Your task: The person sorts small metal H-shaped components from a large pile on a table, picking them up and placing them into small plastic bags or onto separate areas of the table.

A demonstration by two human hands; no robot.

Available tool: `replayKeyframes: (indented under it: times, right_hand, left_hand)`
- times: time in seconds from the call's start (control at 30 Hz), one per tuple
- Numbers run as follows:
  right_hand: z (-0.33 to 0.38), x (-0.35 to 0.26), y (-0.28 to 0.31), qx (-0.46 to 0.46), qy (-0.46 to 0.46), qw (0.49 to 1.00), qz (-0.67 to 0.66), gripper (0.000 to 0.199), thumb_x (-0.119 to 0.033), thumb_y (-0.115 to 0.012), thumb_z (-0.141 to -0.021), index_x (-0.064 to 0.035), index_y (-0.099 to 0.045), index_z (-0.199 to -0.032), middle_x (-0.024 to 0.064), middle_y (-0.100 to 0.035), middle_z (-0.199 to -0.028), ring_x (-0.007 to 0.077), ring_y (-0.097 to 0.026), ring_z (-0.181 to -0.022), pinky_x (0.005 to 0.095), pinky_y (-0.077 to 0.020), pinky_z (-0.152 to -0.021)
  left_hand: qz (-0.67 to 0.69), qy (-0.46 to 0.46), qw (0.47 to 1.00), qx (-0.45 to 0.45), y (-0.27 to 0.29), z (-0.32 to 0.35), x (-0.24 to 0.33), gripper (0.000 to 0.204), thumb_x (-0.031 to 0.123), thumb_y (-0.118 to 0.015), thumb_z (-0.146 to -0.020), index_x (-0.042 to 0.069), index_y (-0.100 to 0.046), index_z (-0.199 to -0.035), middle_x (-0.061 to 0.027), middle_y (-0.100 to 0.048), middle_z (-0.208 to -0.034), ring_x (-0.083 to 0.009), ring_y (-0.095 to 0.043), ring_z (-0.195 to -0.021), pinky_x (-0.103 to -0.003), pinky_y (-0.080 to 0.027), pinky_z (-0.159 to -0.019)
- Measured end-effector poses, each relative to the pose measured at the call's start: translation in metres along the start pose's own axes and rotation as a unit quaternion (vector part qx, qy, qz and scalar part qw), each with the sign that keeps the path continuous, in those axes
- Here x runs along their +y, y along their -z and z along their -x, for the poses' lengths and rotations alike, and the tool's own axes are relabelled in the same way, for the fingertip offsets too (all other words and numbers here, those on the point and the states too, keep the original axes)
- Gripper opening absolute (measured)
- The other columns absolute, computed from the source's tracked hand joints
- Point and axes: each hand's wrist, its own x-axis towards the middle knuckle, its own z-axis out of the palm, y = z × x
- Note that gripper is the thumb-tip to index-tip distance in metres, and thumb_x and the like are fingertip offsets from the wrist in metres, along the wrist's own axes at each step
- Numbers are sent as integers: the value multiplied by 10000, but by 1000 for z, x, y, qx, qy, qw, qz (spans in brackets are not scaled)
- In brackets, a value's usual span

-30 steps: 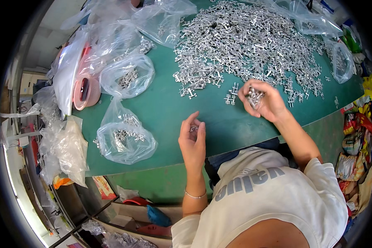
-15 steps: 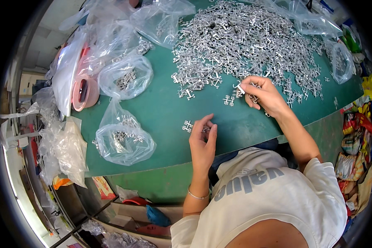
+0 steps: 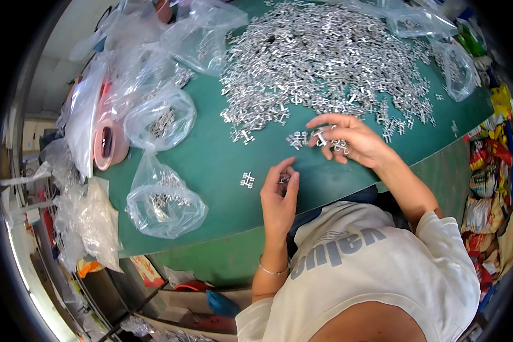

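Silvery metal pieces (image 3: 340,146) sit cupped in the right hand (image 3: 357,138), fingers parted, while the left hand (image 3: 277,196) curls around more, mostly hidden.

Across the short-sleeved, white cloth T-shirt (image 3: 376,279) runs one word in large, bold grey lettering (image 3: 342,248), upside down in this view. Fainter grey print beside it and markings on the red-and-yellow, glossy packages (image 3: 480,219) are too small to read.

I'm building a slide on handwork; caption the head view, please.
The right hand holds silvery pieces over a green table, left hand loosely curled nearby, a broad heap of more beyond.
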Motion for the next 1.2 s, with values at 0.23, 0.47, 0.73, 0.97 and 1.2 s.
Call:
replayKeyframes:
  times: [0.23,0.47,0.73,0.97,1.2]
  right_hand:
    - [30,17,28,-153,-3,931,-332,228,-148,-498,-882,-11,-510,-1063,63,-515,-824,172,-526,-756,220,-428,-475]
    - [84,-2,65,175,105,974,104,167,-169,-588,-848,-12,-586,-905,25,-496,-700,136,-473,-654,219,-386,-481]
    - [68,32,44,236,239,725,601,233,-119,-702,-688,-59,-623,-898,93,-566,-768,276,-568,-654,364,-449,-567]
    - [65,25,63,203,305,804,469,54,-48,-648,-742,-37,-625,-790,82,-592,-776,239,-578,-648,364,-445,-556]
    - [61,17,76,-115,139,953,-244,386,-97,-510,-819,-8,-427,-1186,150,-523,-1037,211,-557,-727,245,-424,-412]
  left_hand:
    - [-37,-10,999,-24,-18,-3,0,249,-25,-543,-842,-2,-555,-1090,-2,-477,-825,-47,-437,-692,-179,-385,-585]
    - [-269,-129,953,-60,-57,-19,2,300,-24,-604,-774,4,-559,-1070,-68,-515,-821,-145,-492,-700,-244,-417,-641]
    - [-430,-226,871,-71,-93,-46,-10,350,27,-635,-740,0,-534,-1074,-169,-480,-948,-323,-476,-880,-387,-405,-763]
    - [-327,-164,931,-6,-69,-42,-10,190,-24,-620,-751,-8,-544,-925,-107,-544,-822,-216,-519,-689,-316,-418,-597]
    - [-296,-136,945,34,-62,-41,-7,115,-35,-613,-763,-5,-580,-870,-82,-555,-801,-163,-510,-629,-275,-410,-547]
